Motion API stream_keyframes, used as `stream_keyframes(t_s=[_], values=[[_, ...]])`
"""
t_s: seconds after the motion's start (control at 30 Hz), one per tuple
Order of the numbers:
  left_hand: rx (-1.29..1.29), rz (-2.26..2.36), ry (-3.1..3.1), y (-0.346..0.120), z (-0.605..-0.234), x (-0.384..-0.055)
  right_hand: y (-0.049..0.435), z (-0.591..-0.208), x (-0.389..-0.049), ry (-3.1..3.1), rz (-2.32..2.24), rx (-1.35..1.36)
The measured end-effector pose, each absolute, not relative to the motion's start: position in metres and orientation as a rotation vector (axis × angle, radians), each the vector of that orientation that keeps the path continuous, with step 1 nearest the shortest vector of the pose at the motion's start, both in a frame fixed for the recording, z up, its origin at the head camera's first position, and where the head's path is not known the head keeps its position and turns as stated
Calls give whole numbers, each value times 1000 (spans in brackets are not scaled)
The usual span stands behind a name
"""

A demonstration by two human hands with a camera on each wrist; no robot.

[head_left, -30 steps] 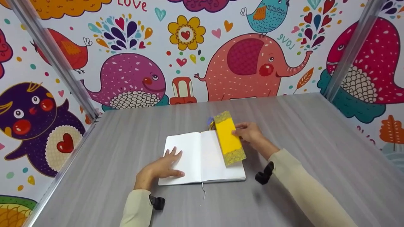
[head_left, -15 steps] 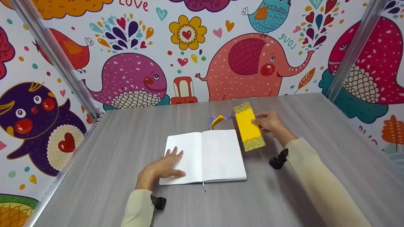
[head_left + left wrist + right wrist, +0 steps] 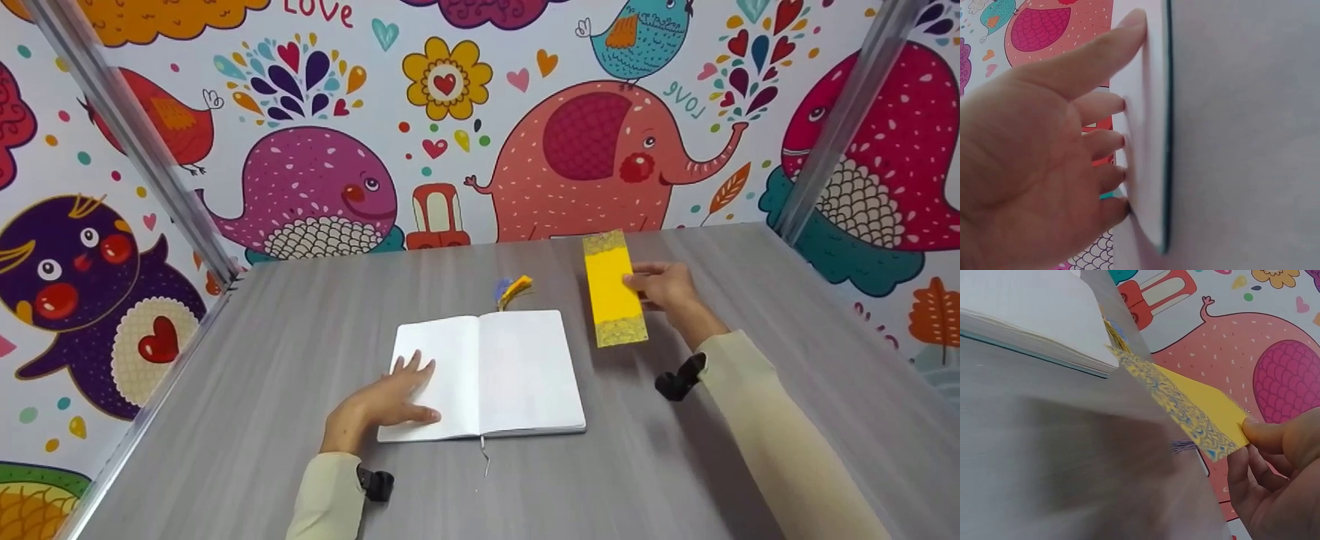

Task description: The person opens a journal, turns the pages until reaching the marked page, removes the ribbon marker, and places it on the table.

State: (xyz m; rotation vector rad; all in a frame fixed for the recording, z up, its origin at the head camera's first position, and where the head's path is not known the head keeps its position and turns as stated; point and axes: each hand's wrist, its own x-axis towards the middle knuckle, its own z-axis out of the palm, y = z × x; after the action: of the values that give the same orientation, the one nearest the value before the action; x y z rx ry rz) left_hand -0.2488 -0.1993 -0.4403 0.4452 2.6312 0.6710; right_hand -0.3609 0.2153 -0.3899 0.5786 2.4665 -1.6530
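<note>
A notebook (image 3: 525, 367) lies open on the grey table, both pages blank white. My left hand (image 3: 394, 394) rests on its left page with fingers spread; in the left wrist view, the fingertips (image 3: 1120, 140) touch the paper near the dark cover edge. Right of the notebook, my right hand (image 3: 667, 289) pinches a yellow bookmark (image 3: 611, 289) by its right edge, thumb on the front. Patterned bands cross both ends of the bookmark. In the right wrist view, the bookmark (image 3: 1202, 402) is raised above the table, and a purple tassel (image 3: 1185, 445) shows behind it.
A blue and yellow tassel (image 3: 516, 289) sticks out beyond the notebook's top edge at the spine. The notebook's thin ribbon (image 3: 485, 457) trails toward the front. Printed walls (image 3: 450, 165) and metal posts (image 3: 142, 150) border the grey table (image 3: 300, 315).
My right hand has carried the yellow bookmark from over the right page to the right and farther back, off the notebook. My left hand stays on the left page.
</note>
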Motion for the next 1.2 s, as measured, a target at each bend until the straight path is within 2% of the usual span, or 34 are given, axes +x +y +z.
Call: stream_keyframes(t_s=[0.63,1.2], values=[[446,647,2642,-200,-439,-248,232,-439,-326,2412,-1507,531],[450,666,2644,-200,-441,-247,237,-453,-297,2605,-1332,300]])
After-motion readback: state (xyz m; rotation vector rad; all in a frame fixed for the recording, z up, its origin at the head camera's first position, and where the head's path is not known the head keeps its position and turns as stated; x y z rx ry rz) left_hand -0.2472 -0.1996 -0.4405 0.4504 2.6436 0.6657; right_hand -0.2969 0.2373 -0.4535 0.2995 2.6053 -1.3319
